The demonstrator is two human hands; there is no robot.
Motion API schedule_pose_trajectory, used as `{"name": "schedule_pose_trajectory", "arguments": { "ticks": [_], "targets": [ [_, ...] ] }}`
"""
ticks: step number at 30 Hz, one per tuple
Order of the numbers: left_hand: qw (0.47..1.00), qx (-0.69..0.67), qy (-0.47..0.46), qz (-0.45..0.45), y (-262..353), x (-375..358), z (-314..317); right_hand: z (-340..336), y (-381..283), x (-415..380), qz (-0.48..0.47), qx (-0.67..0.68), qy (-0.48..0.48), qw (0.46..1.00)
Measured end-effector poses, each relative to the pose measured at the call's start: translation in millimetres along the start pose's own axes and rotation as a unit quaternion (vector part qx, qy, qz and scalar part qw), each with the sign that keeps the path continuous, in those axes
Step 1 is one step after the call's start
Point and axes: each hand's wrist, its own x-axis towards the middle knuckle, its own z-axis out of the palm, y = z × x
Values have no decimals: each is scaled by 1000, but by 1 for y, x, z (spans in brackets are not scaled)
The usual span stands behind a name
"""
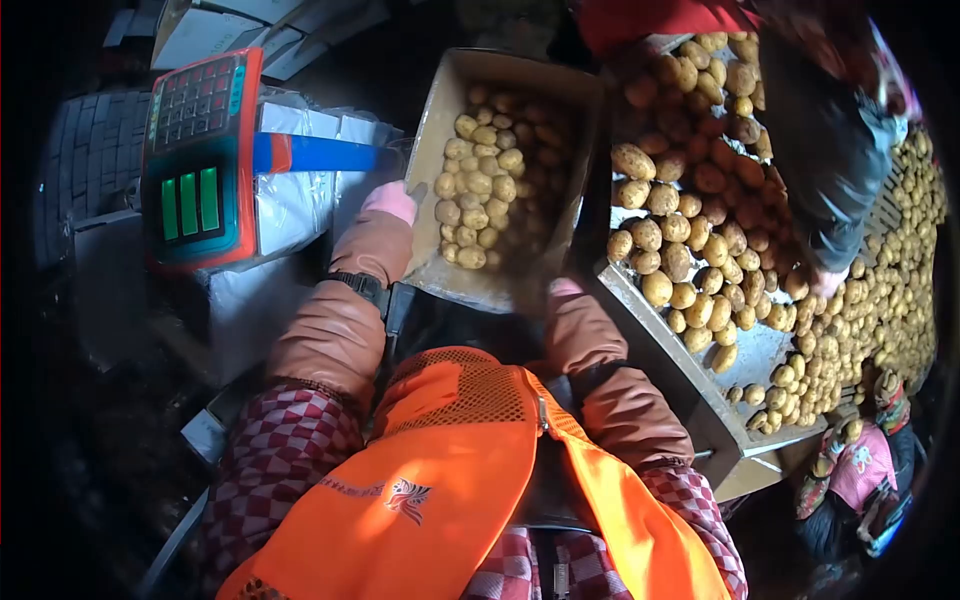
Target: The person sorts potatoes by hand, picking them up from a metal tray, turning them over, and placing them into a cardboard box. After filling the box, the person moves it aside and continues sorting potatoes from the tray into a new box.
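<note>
Potatoes (480, 185) sit in the box (470, 285) at the upper centre of the frame, heaped over its bottom, pale on the left and in shadow on the right. From my remote seat I see the left hand (390, 203), in pink, holding the box at its left wall. The right hand (566, 288) is at the box's lower right corner, mostly hidden by its sleeve, so I cannot tell how far its fingers are closed. At the upper left I make out a red scale (200, 150) with a green display. Along the right, more potatoes cover much of the worktop (757, 362), where a co-worker's hand (828, 282) reaches down among them. An orange vest (430, 470) fills my lower centre.
</note>
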Motion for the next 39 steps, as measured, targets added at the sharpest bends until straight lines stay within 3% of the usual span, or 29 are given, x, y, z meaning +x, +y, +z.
{"name": "schedule_pose_trajectory", "arguments": {
  "ticks": [2,4,6,7,11,19,29,36,39],
  "targets": [
    [1000,-25,-4,-9,41,-41,-7,-7,21,4,5,-2,6,1000],
    [998,48,45,20,104,-95,-8,-13,39,11,11,-2,10,1000],
    [985,139,-17,102,131,-136,-7,-18,45,17,15,-5,7,1000],
    [990,89,-57,95,142,-147,-12,-19,50,17,16,-5,6,1000],
    [994,70,20,87,109,-110,-10,-15,43,16,5,-12,-1,1000],
    [996,61,39,42,66,-61,18,-9,31,15,-7,-30,-12,999],
    [999,12,4,52,8,-23,35,-3,2,10,-4,-59,-22,998],
    [997,-40,-38,47,0,-23,7,-9,-56,38,-19,-54,-26,998],
    [992,-101,-64,30,-56,18,-7,-8,-98,56,-48,-40,-29,998]
  ]
}}
